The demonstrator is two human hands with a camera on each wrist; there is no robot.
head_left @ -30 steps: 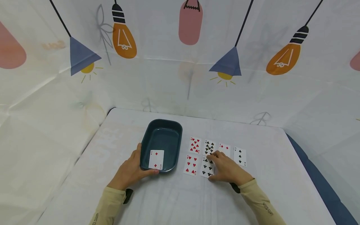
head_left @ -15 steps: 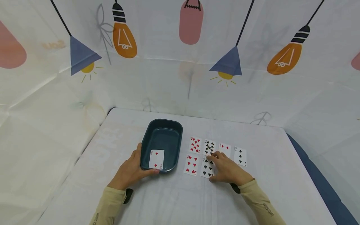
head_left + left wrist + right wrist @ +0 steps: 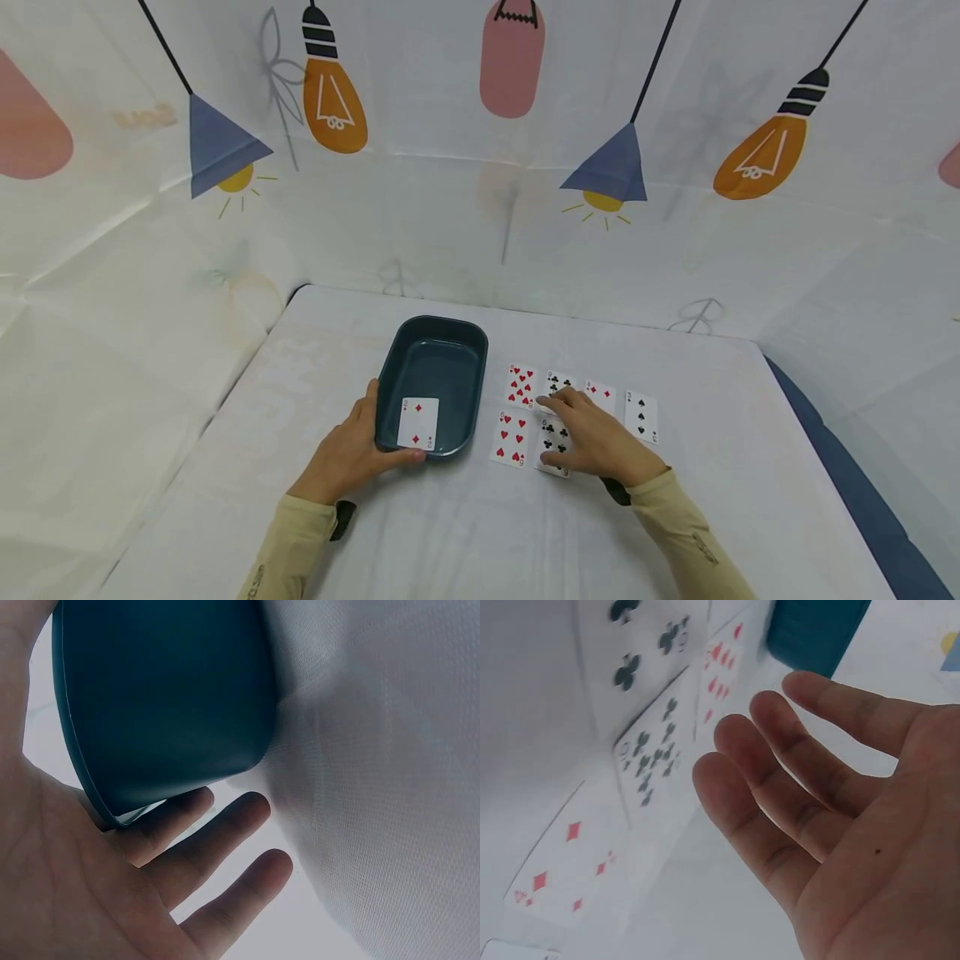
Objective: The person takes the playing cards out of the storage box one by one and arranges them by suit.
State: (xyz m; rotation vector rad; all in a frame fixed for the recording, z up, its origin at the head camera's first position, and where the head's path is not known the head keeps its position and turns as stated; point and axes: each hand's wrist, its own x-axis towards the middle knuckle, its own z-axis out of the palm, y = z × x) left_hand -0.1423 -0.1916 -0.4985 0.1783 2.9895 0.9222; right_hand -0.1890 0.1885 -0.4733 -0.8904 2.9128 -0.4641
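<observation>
My left hand (image 3: pixel 348 454) holds the near left corner of a dark teal dish (image 3: pixel 442 375), thumb along the near rim, fingers outside the left wall. Inside the dish lies a two of diamonds (image 3: pixel 417 423). My right hand (image 3: pixel 596 437) hovers over the six of clubs (image 3: pixel 551 442), thumb and fingers apart. In the right wrist view this right hand (image 3: pixel 840 810) has nothing in its fingers. Around it lie a six of hearts (image 3: pixel 510 437), another hearts card (image 3: pixel 521 387), a partly hidden clubs card (image 3: pixel 558 382) and a four of diamonds (image 3: pixel 602 392).
A three of spades (image 3: pixel 641 417) lies at the right end of the cards. All rest on a white-covered table (image 3: pixel 487 533). Behind stands a white cloth wall (image 3: pixel 442 225) printed with lamps and bulbs.
My right hand has shifted slightly left, its thumb moving from the six of clubs' near right corner to over the card's middle. The left hand and dish hold their place.
</observation>
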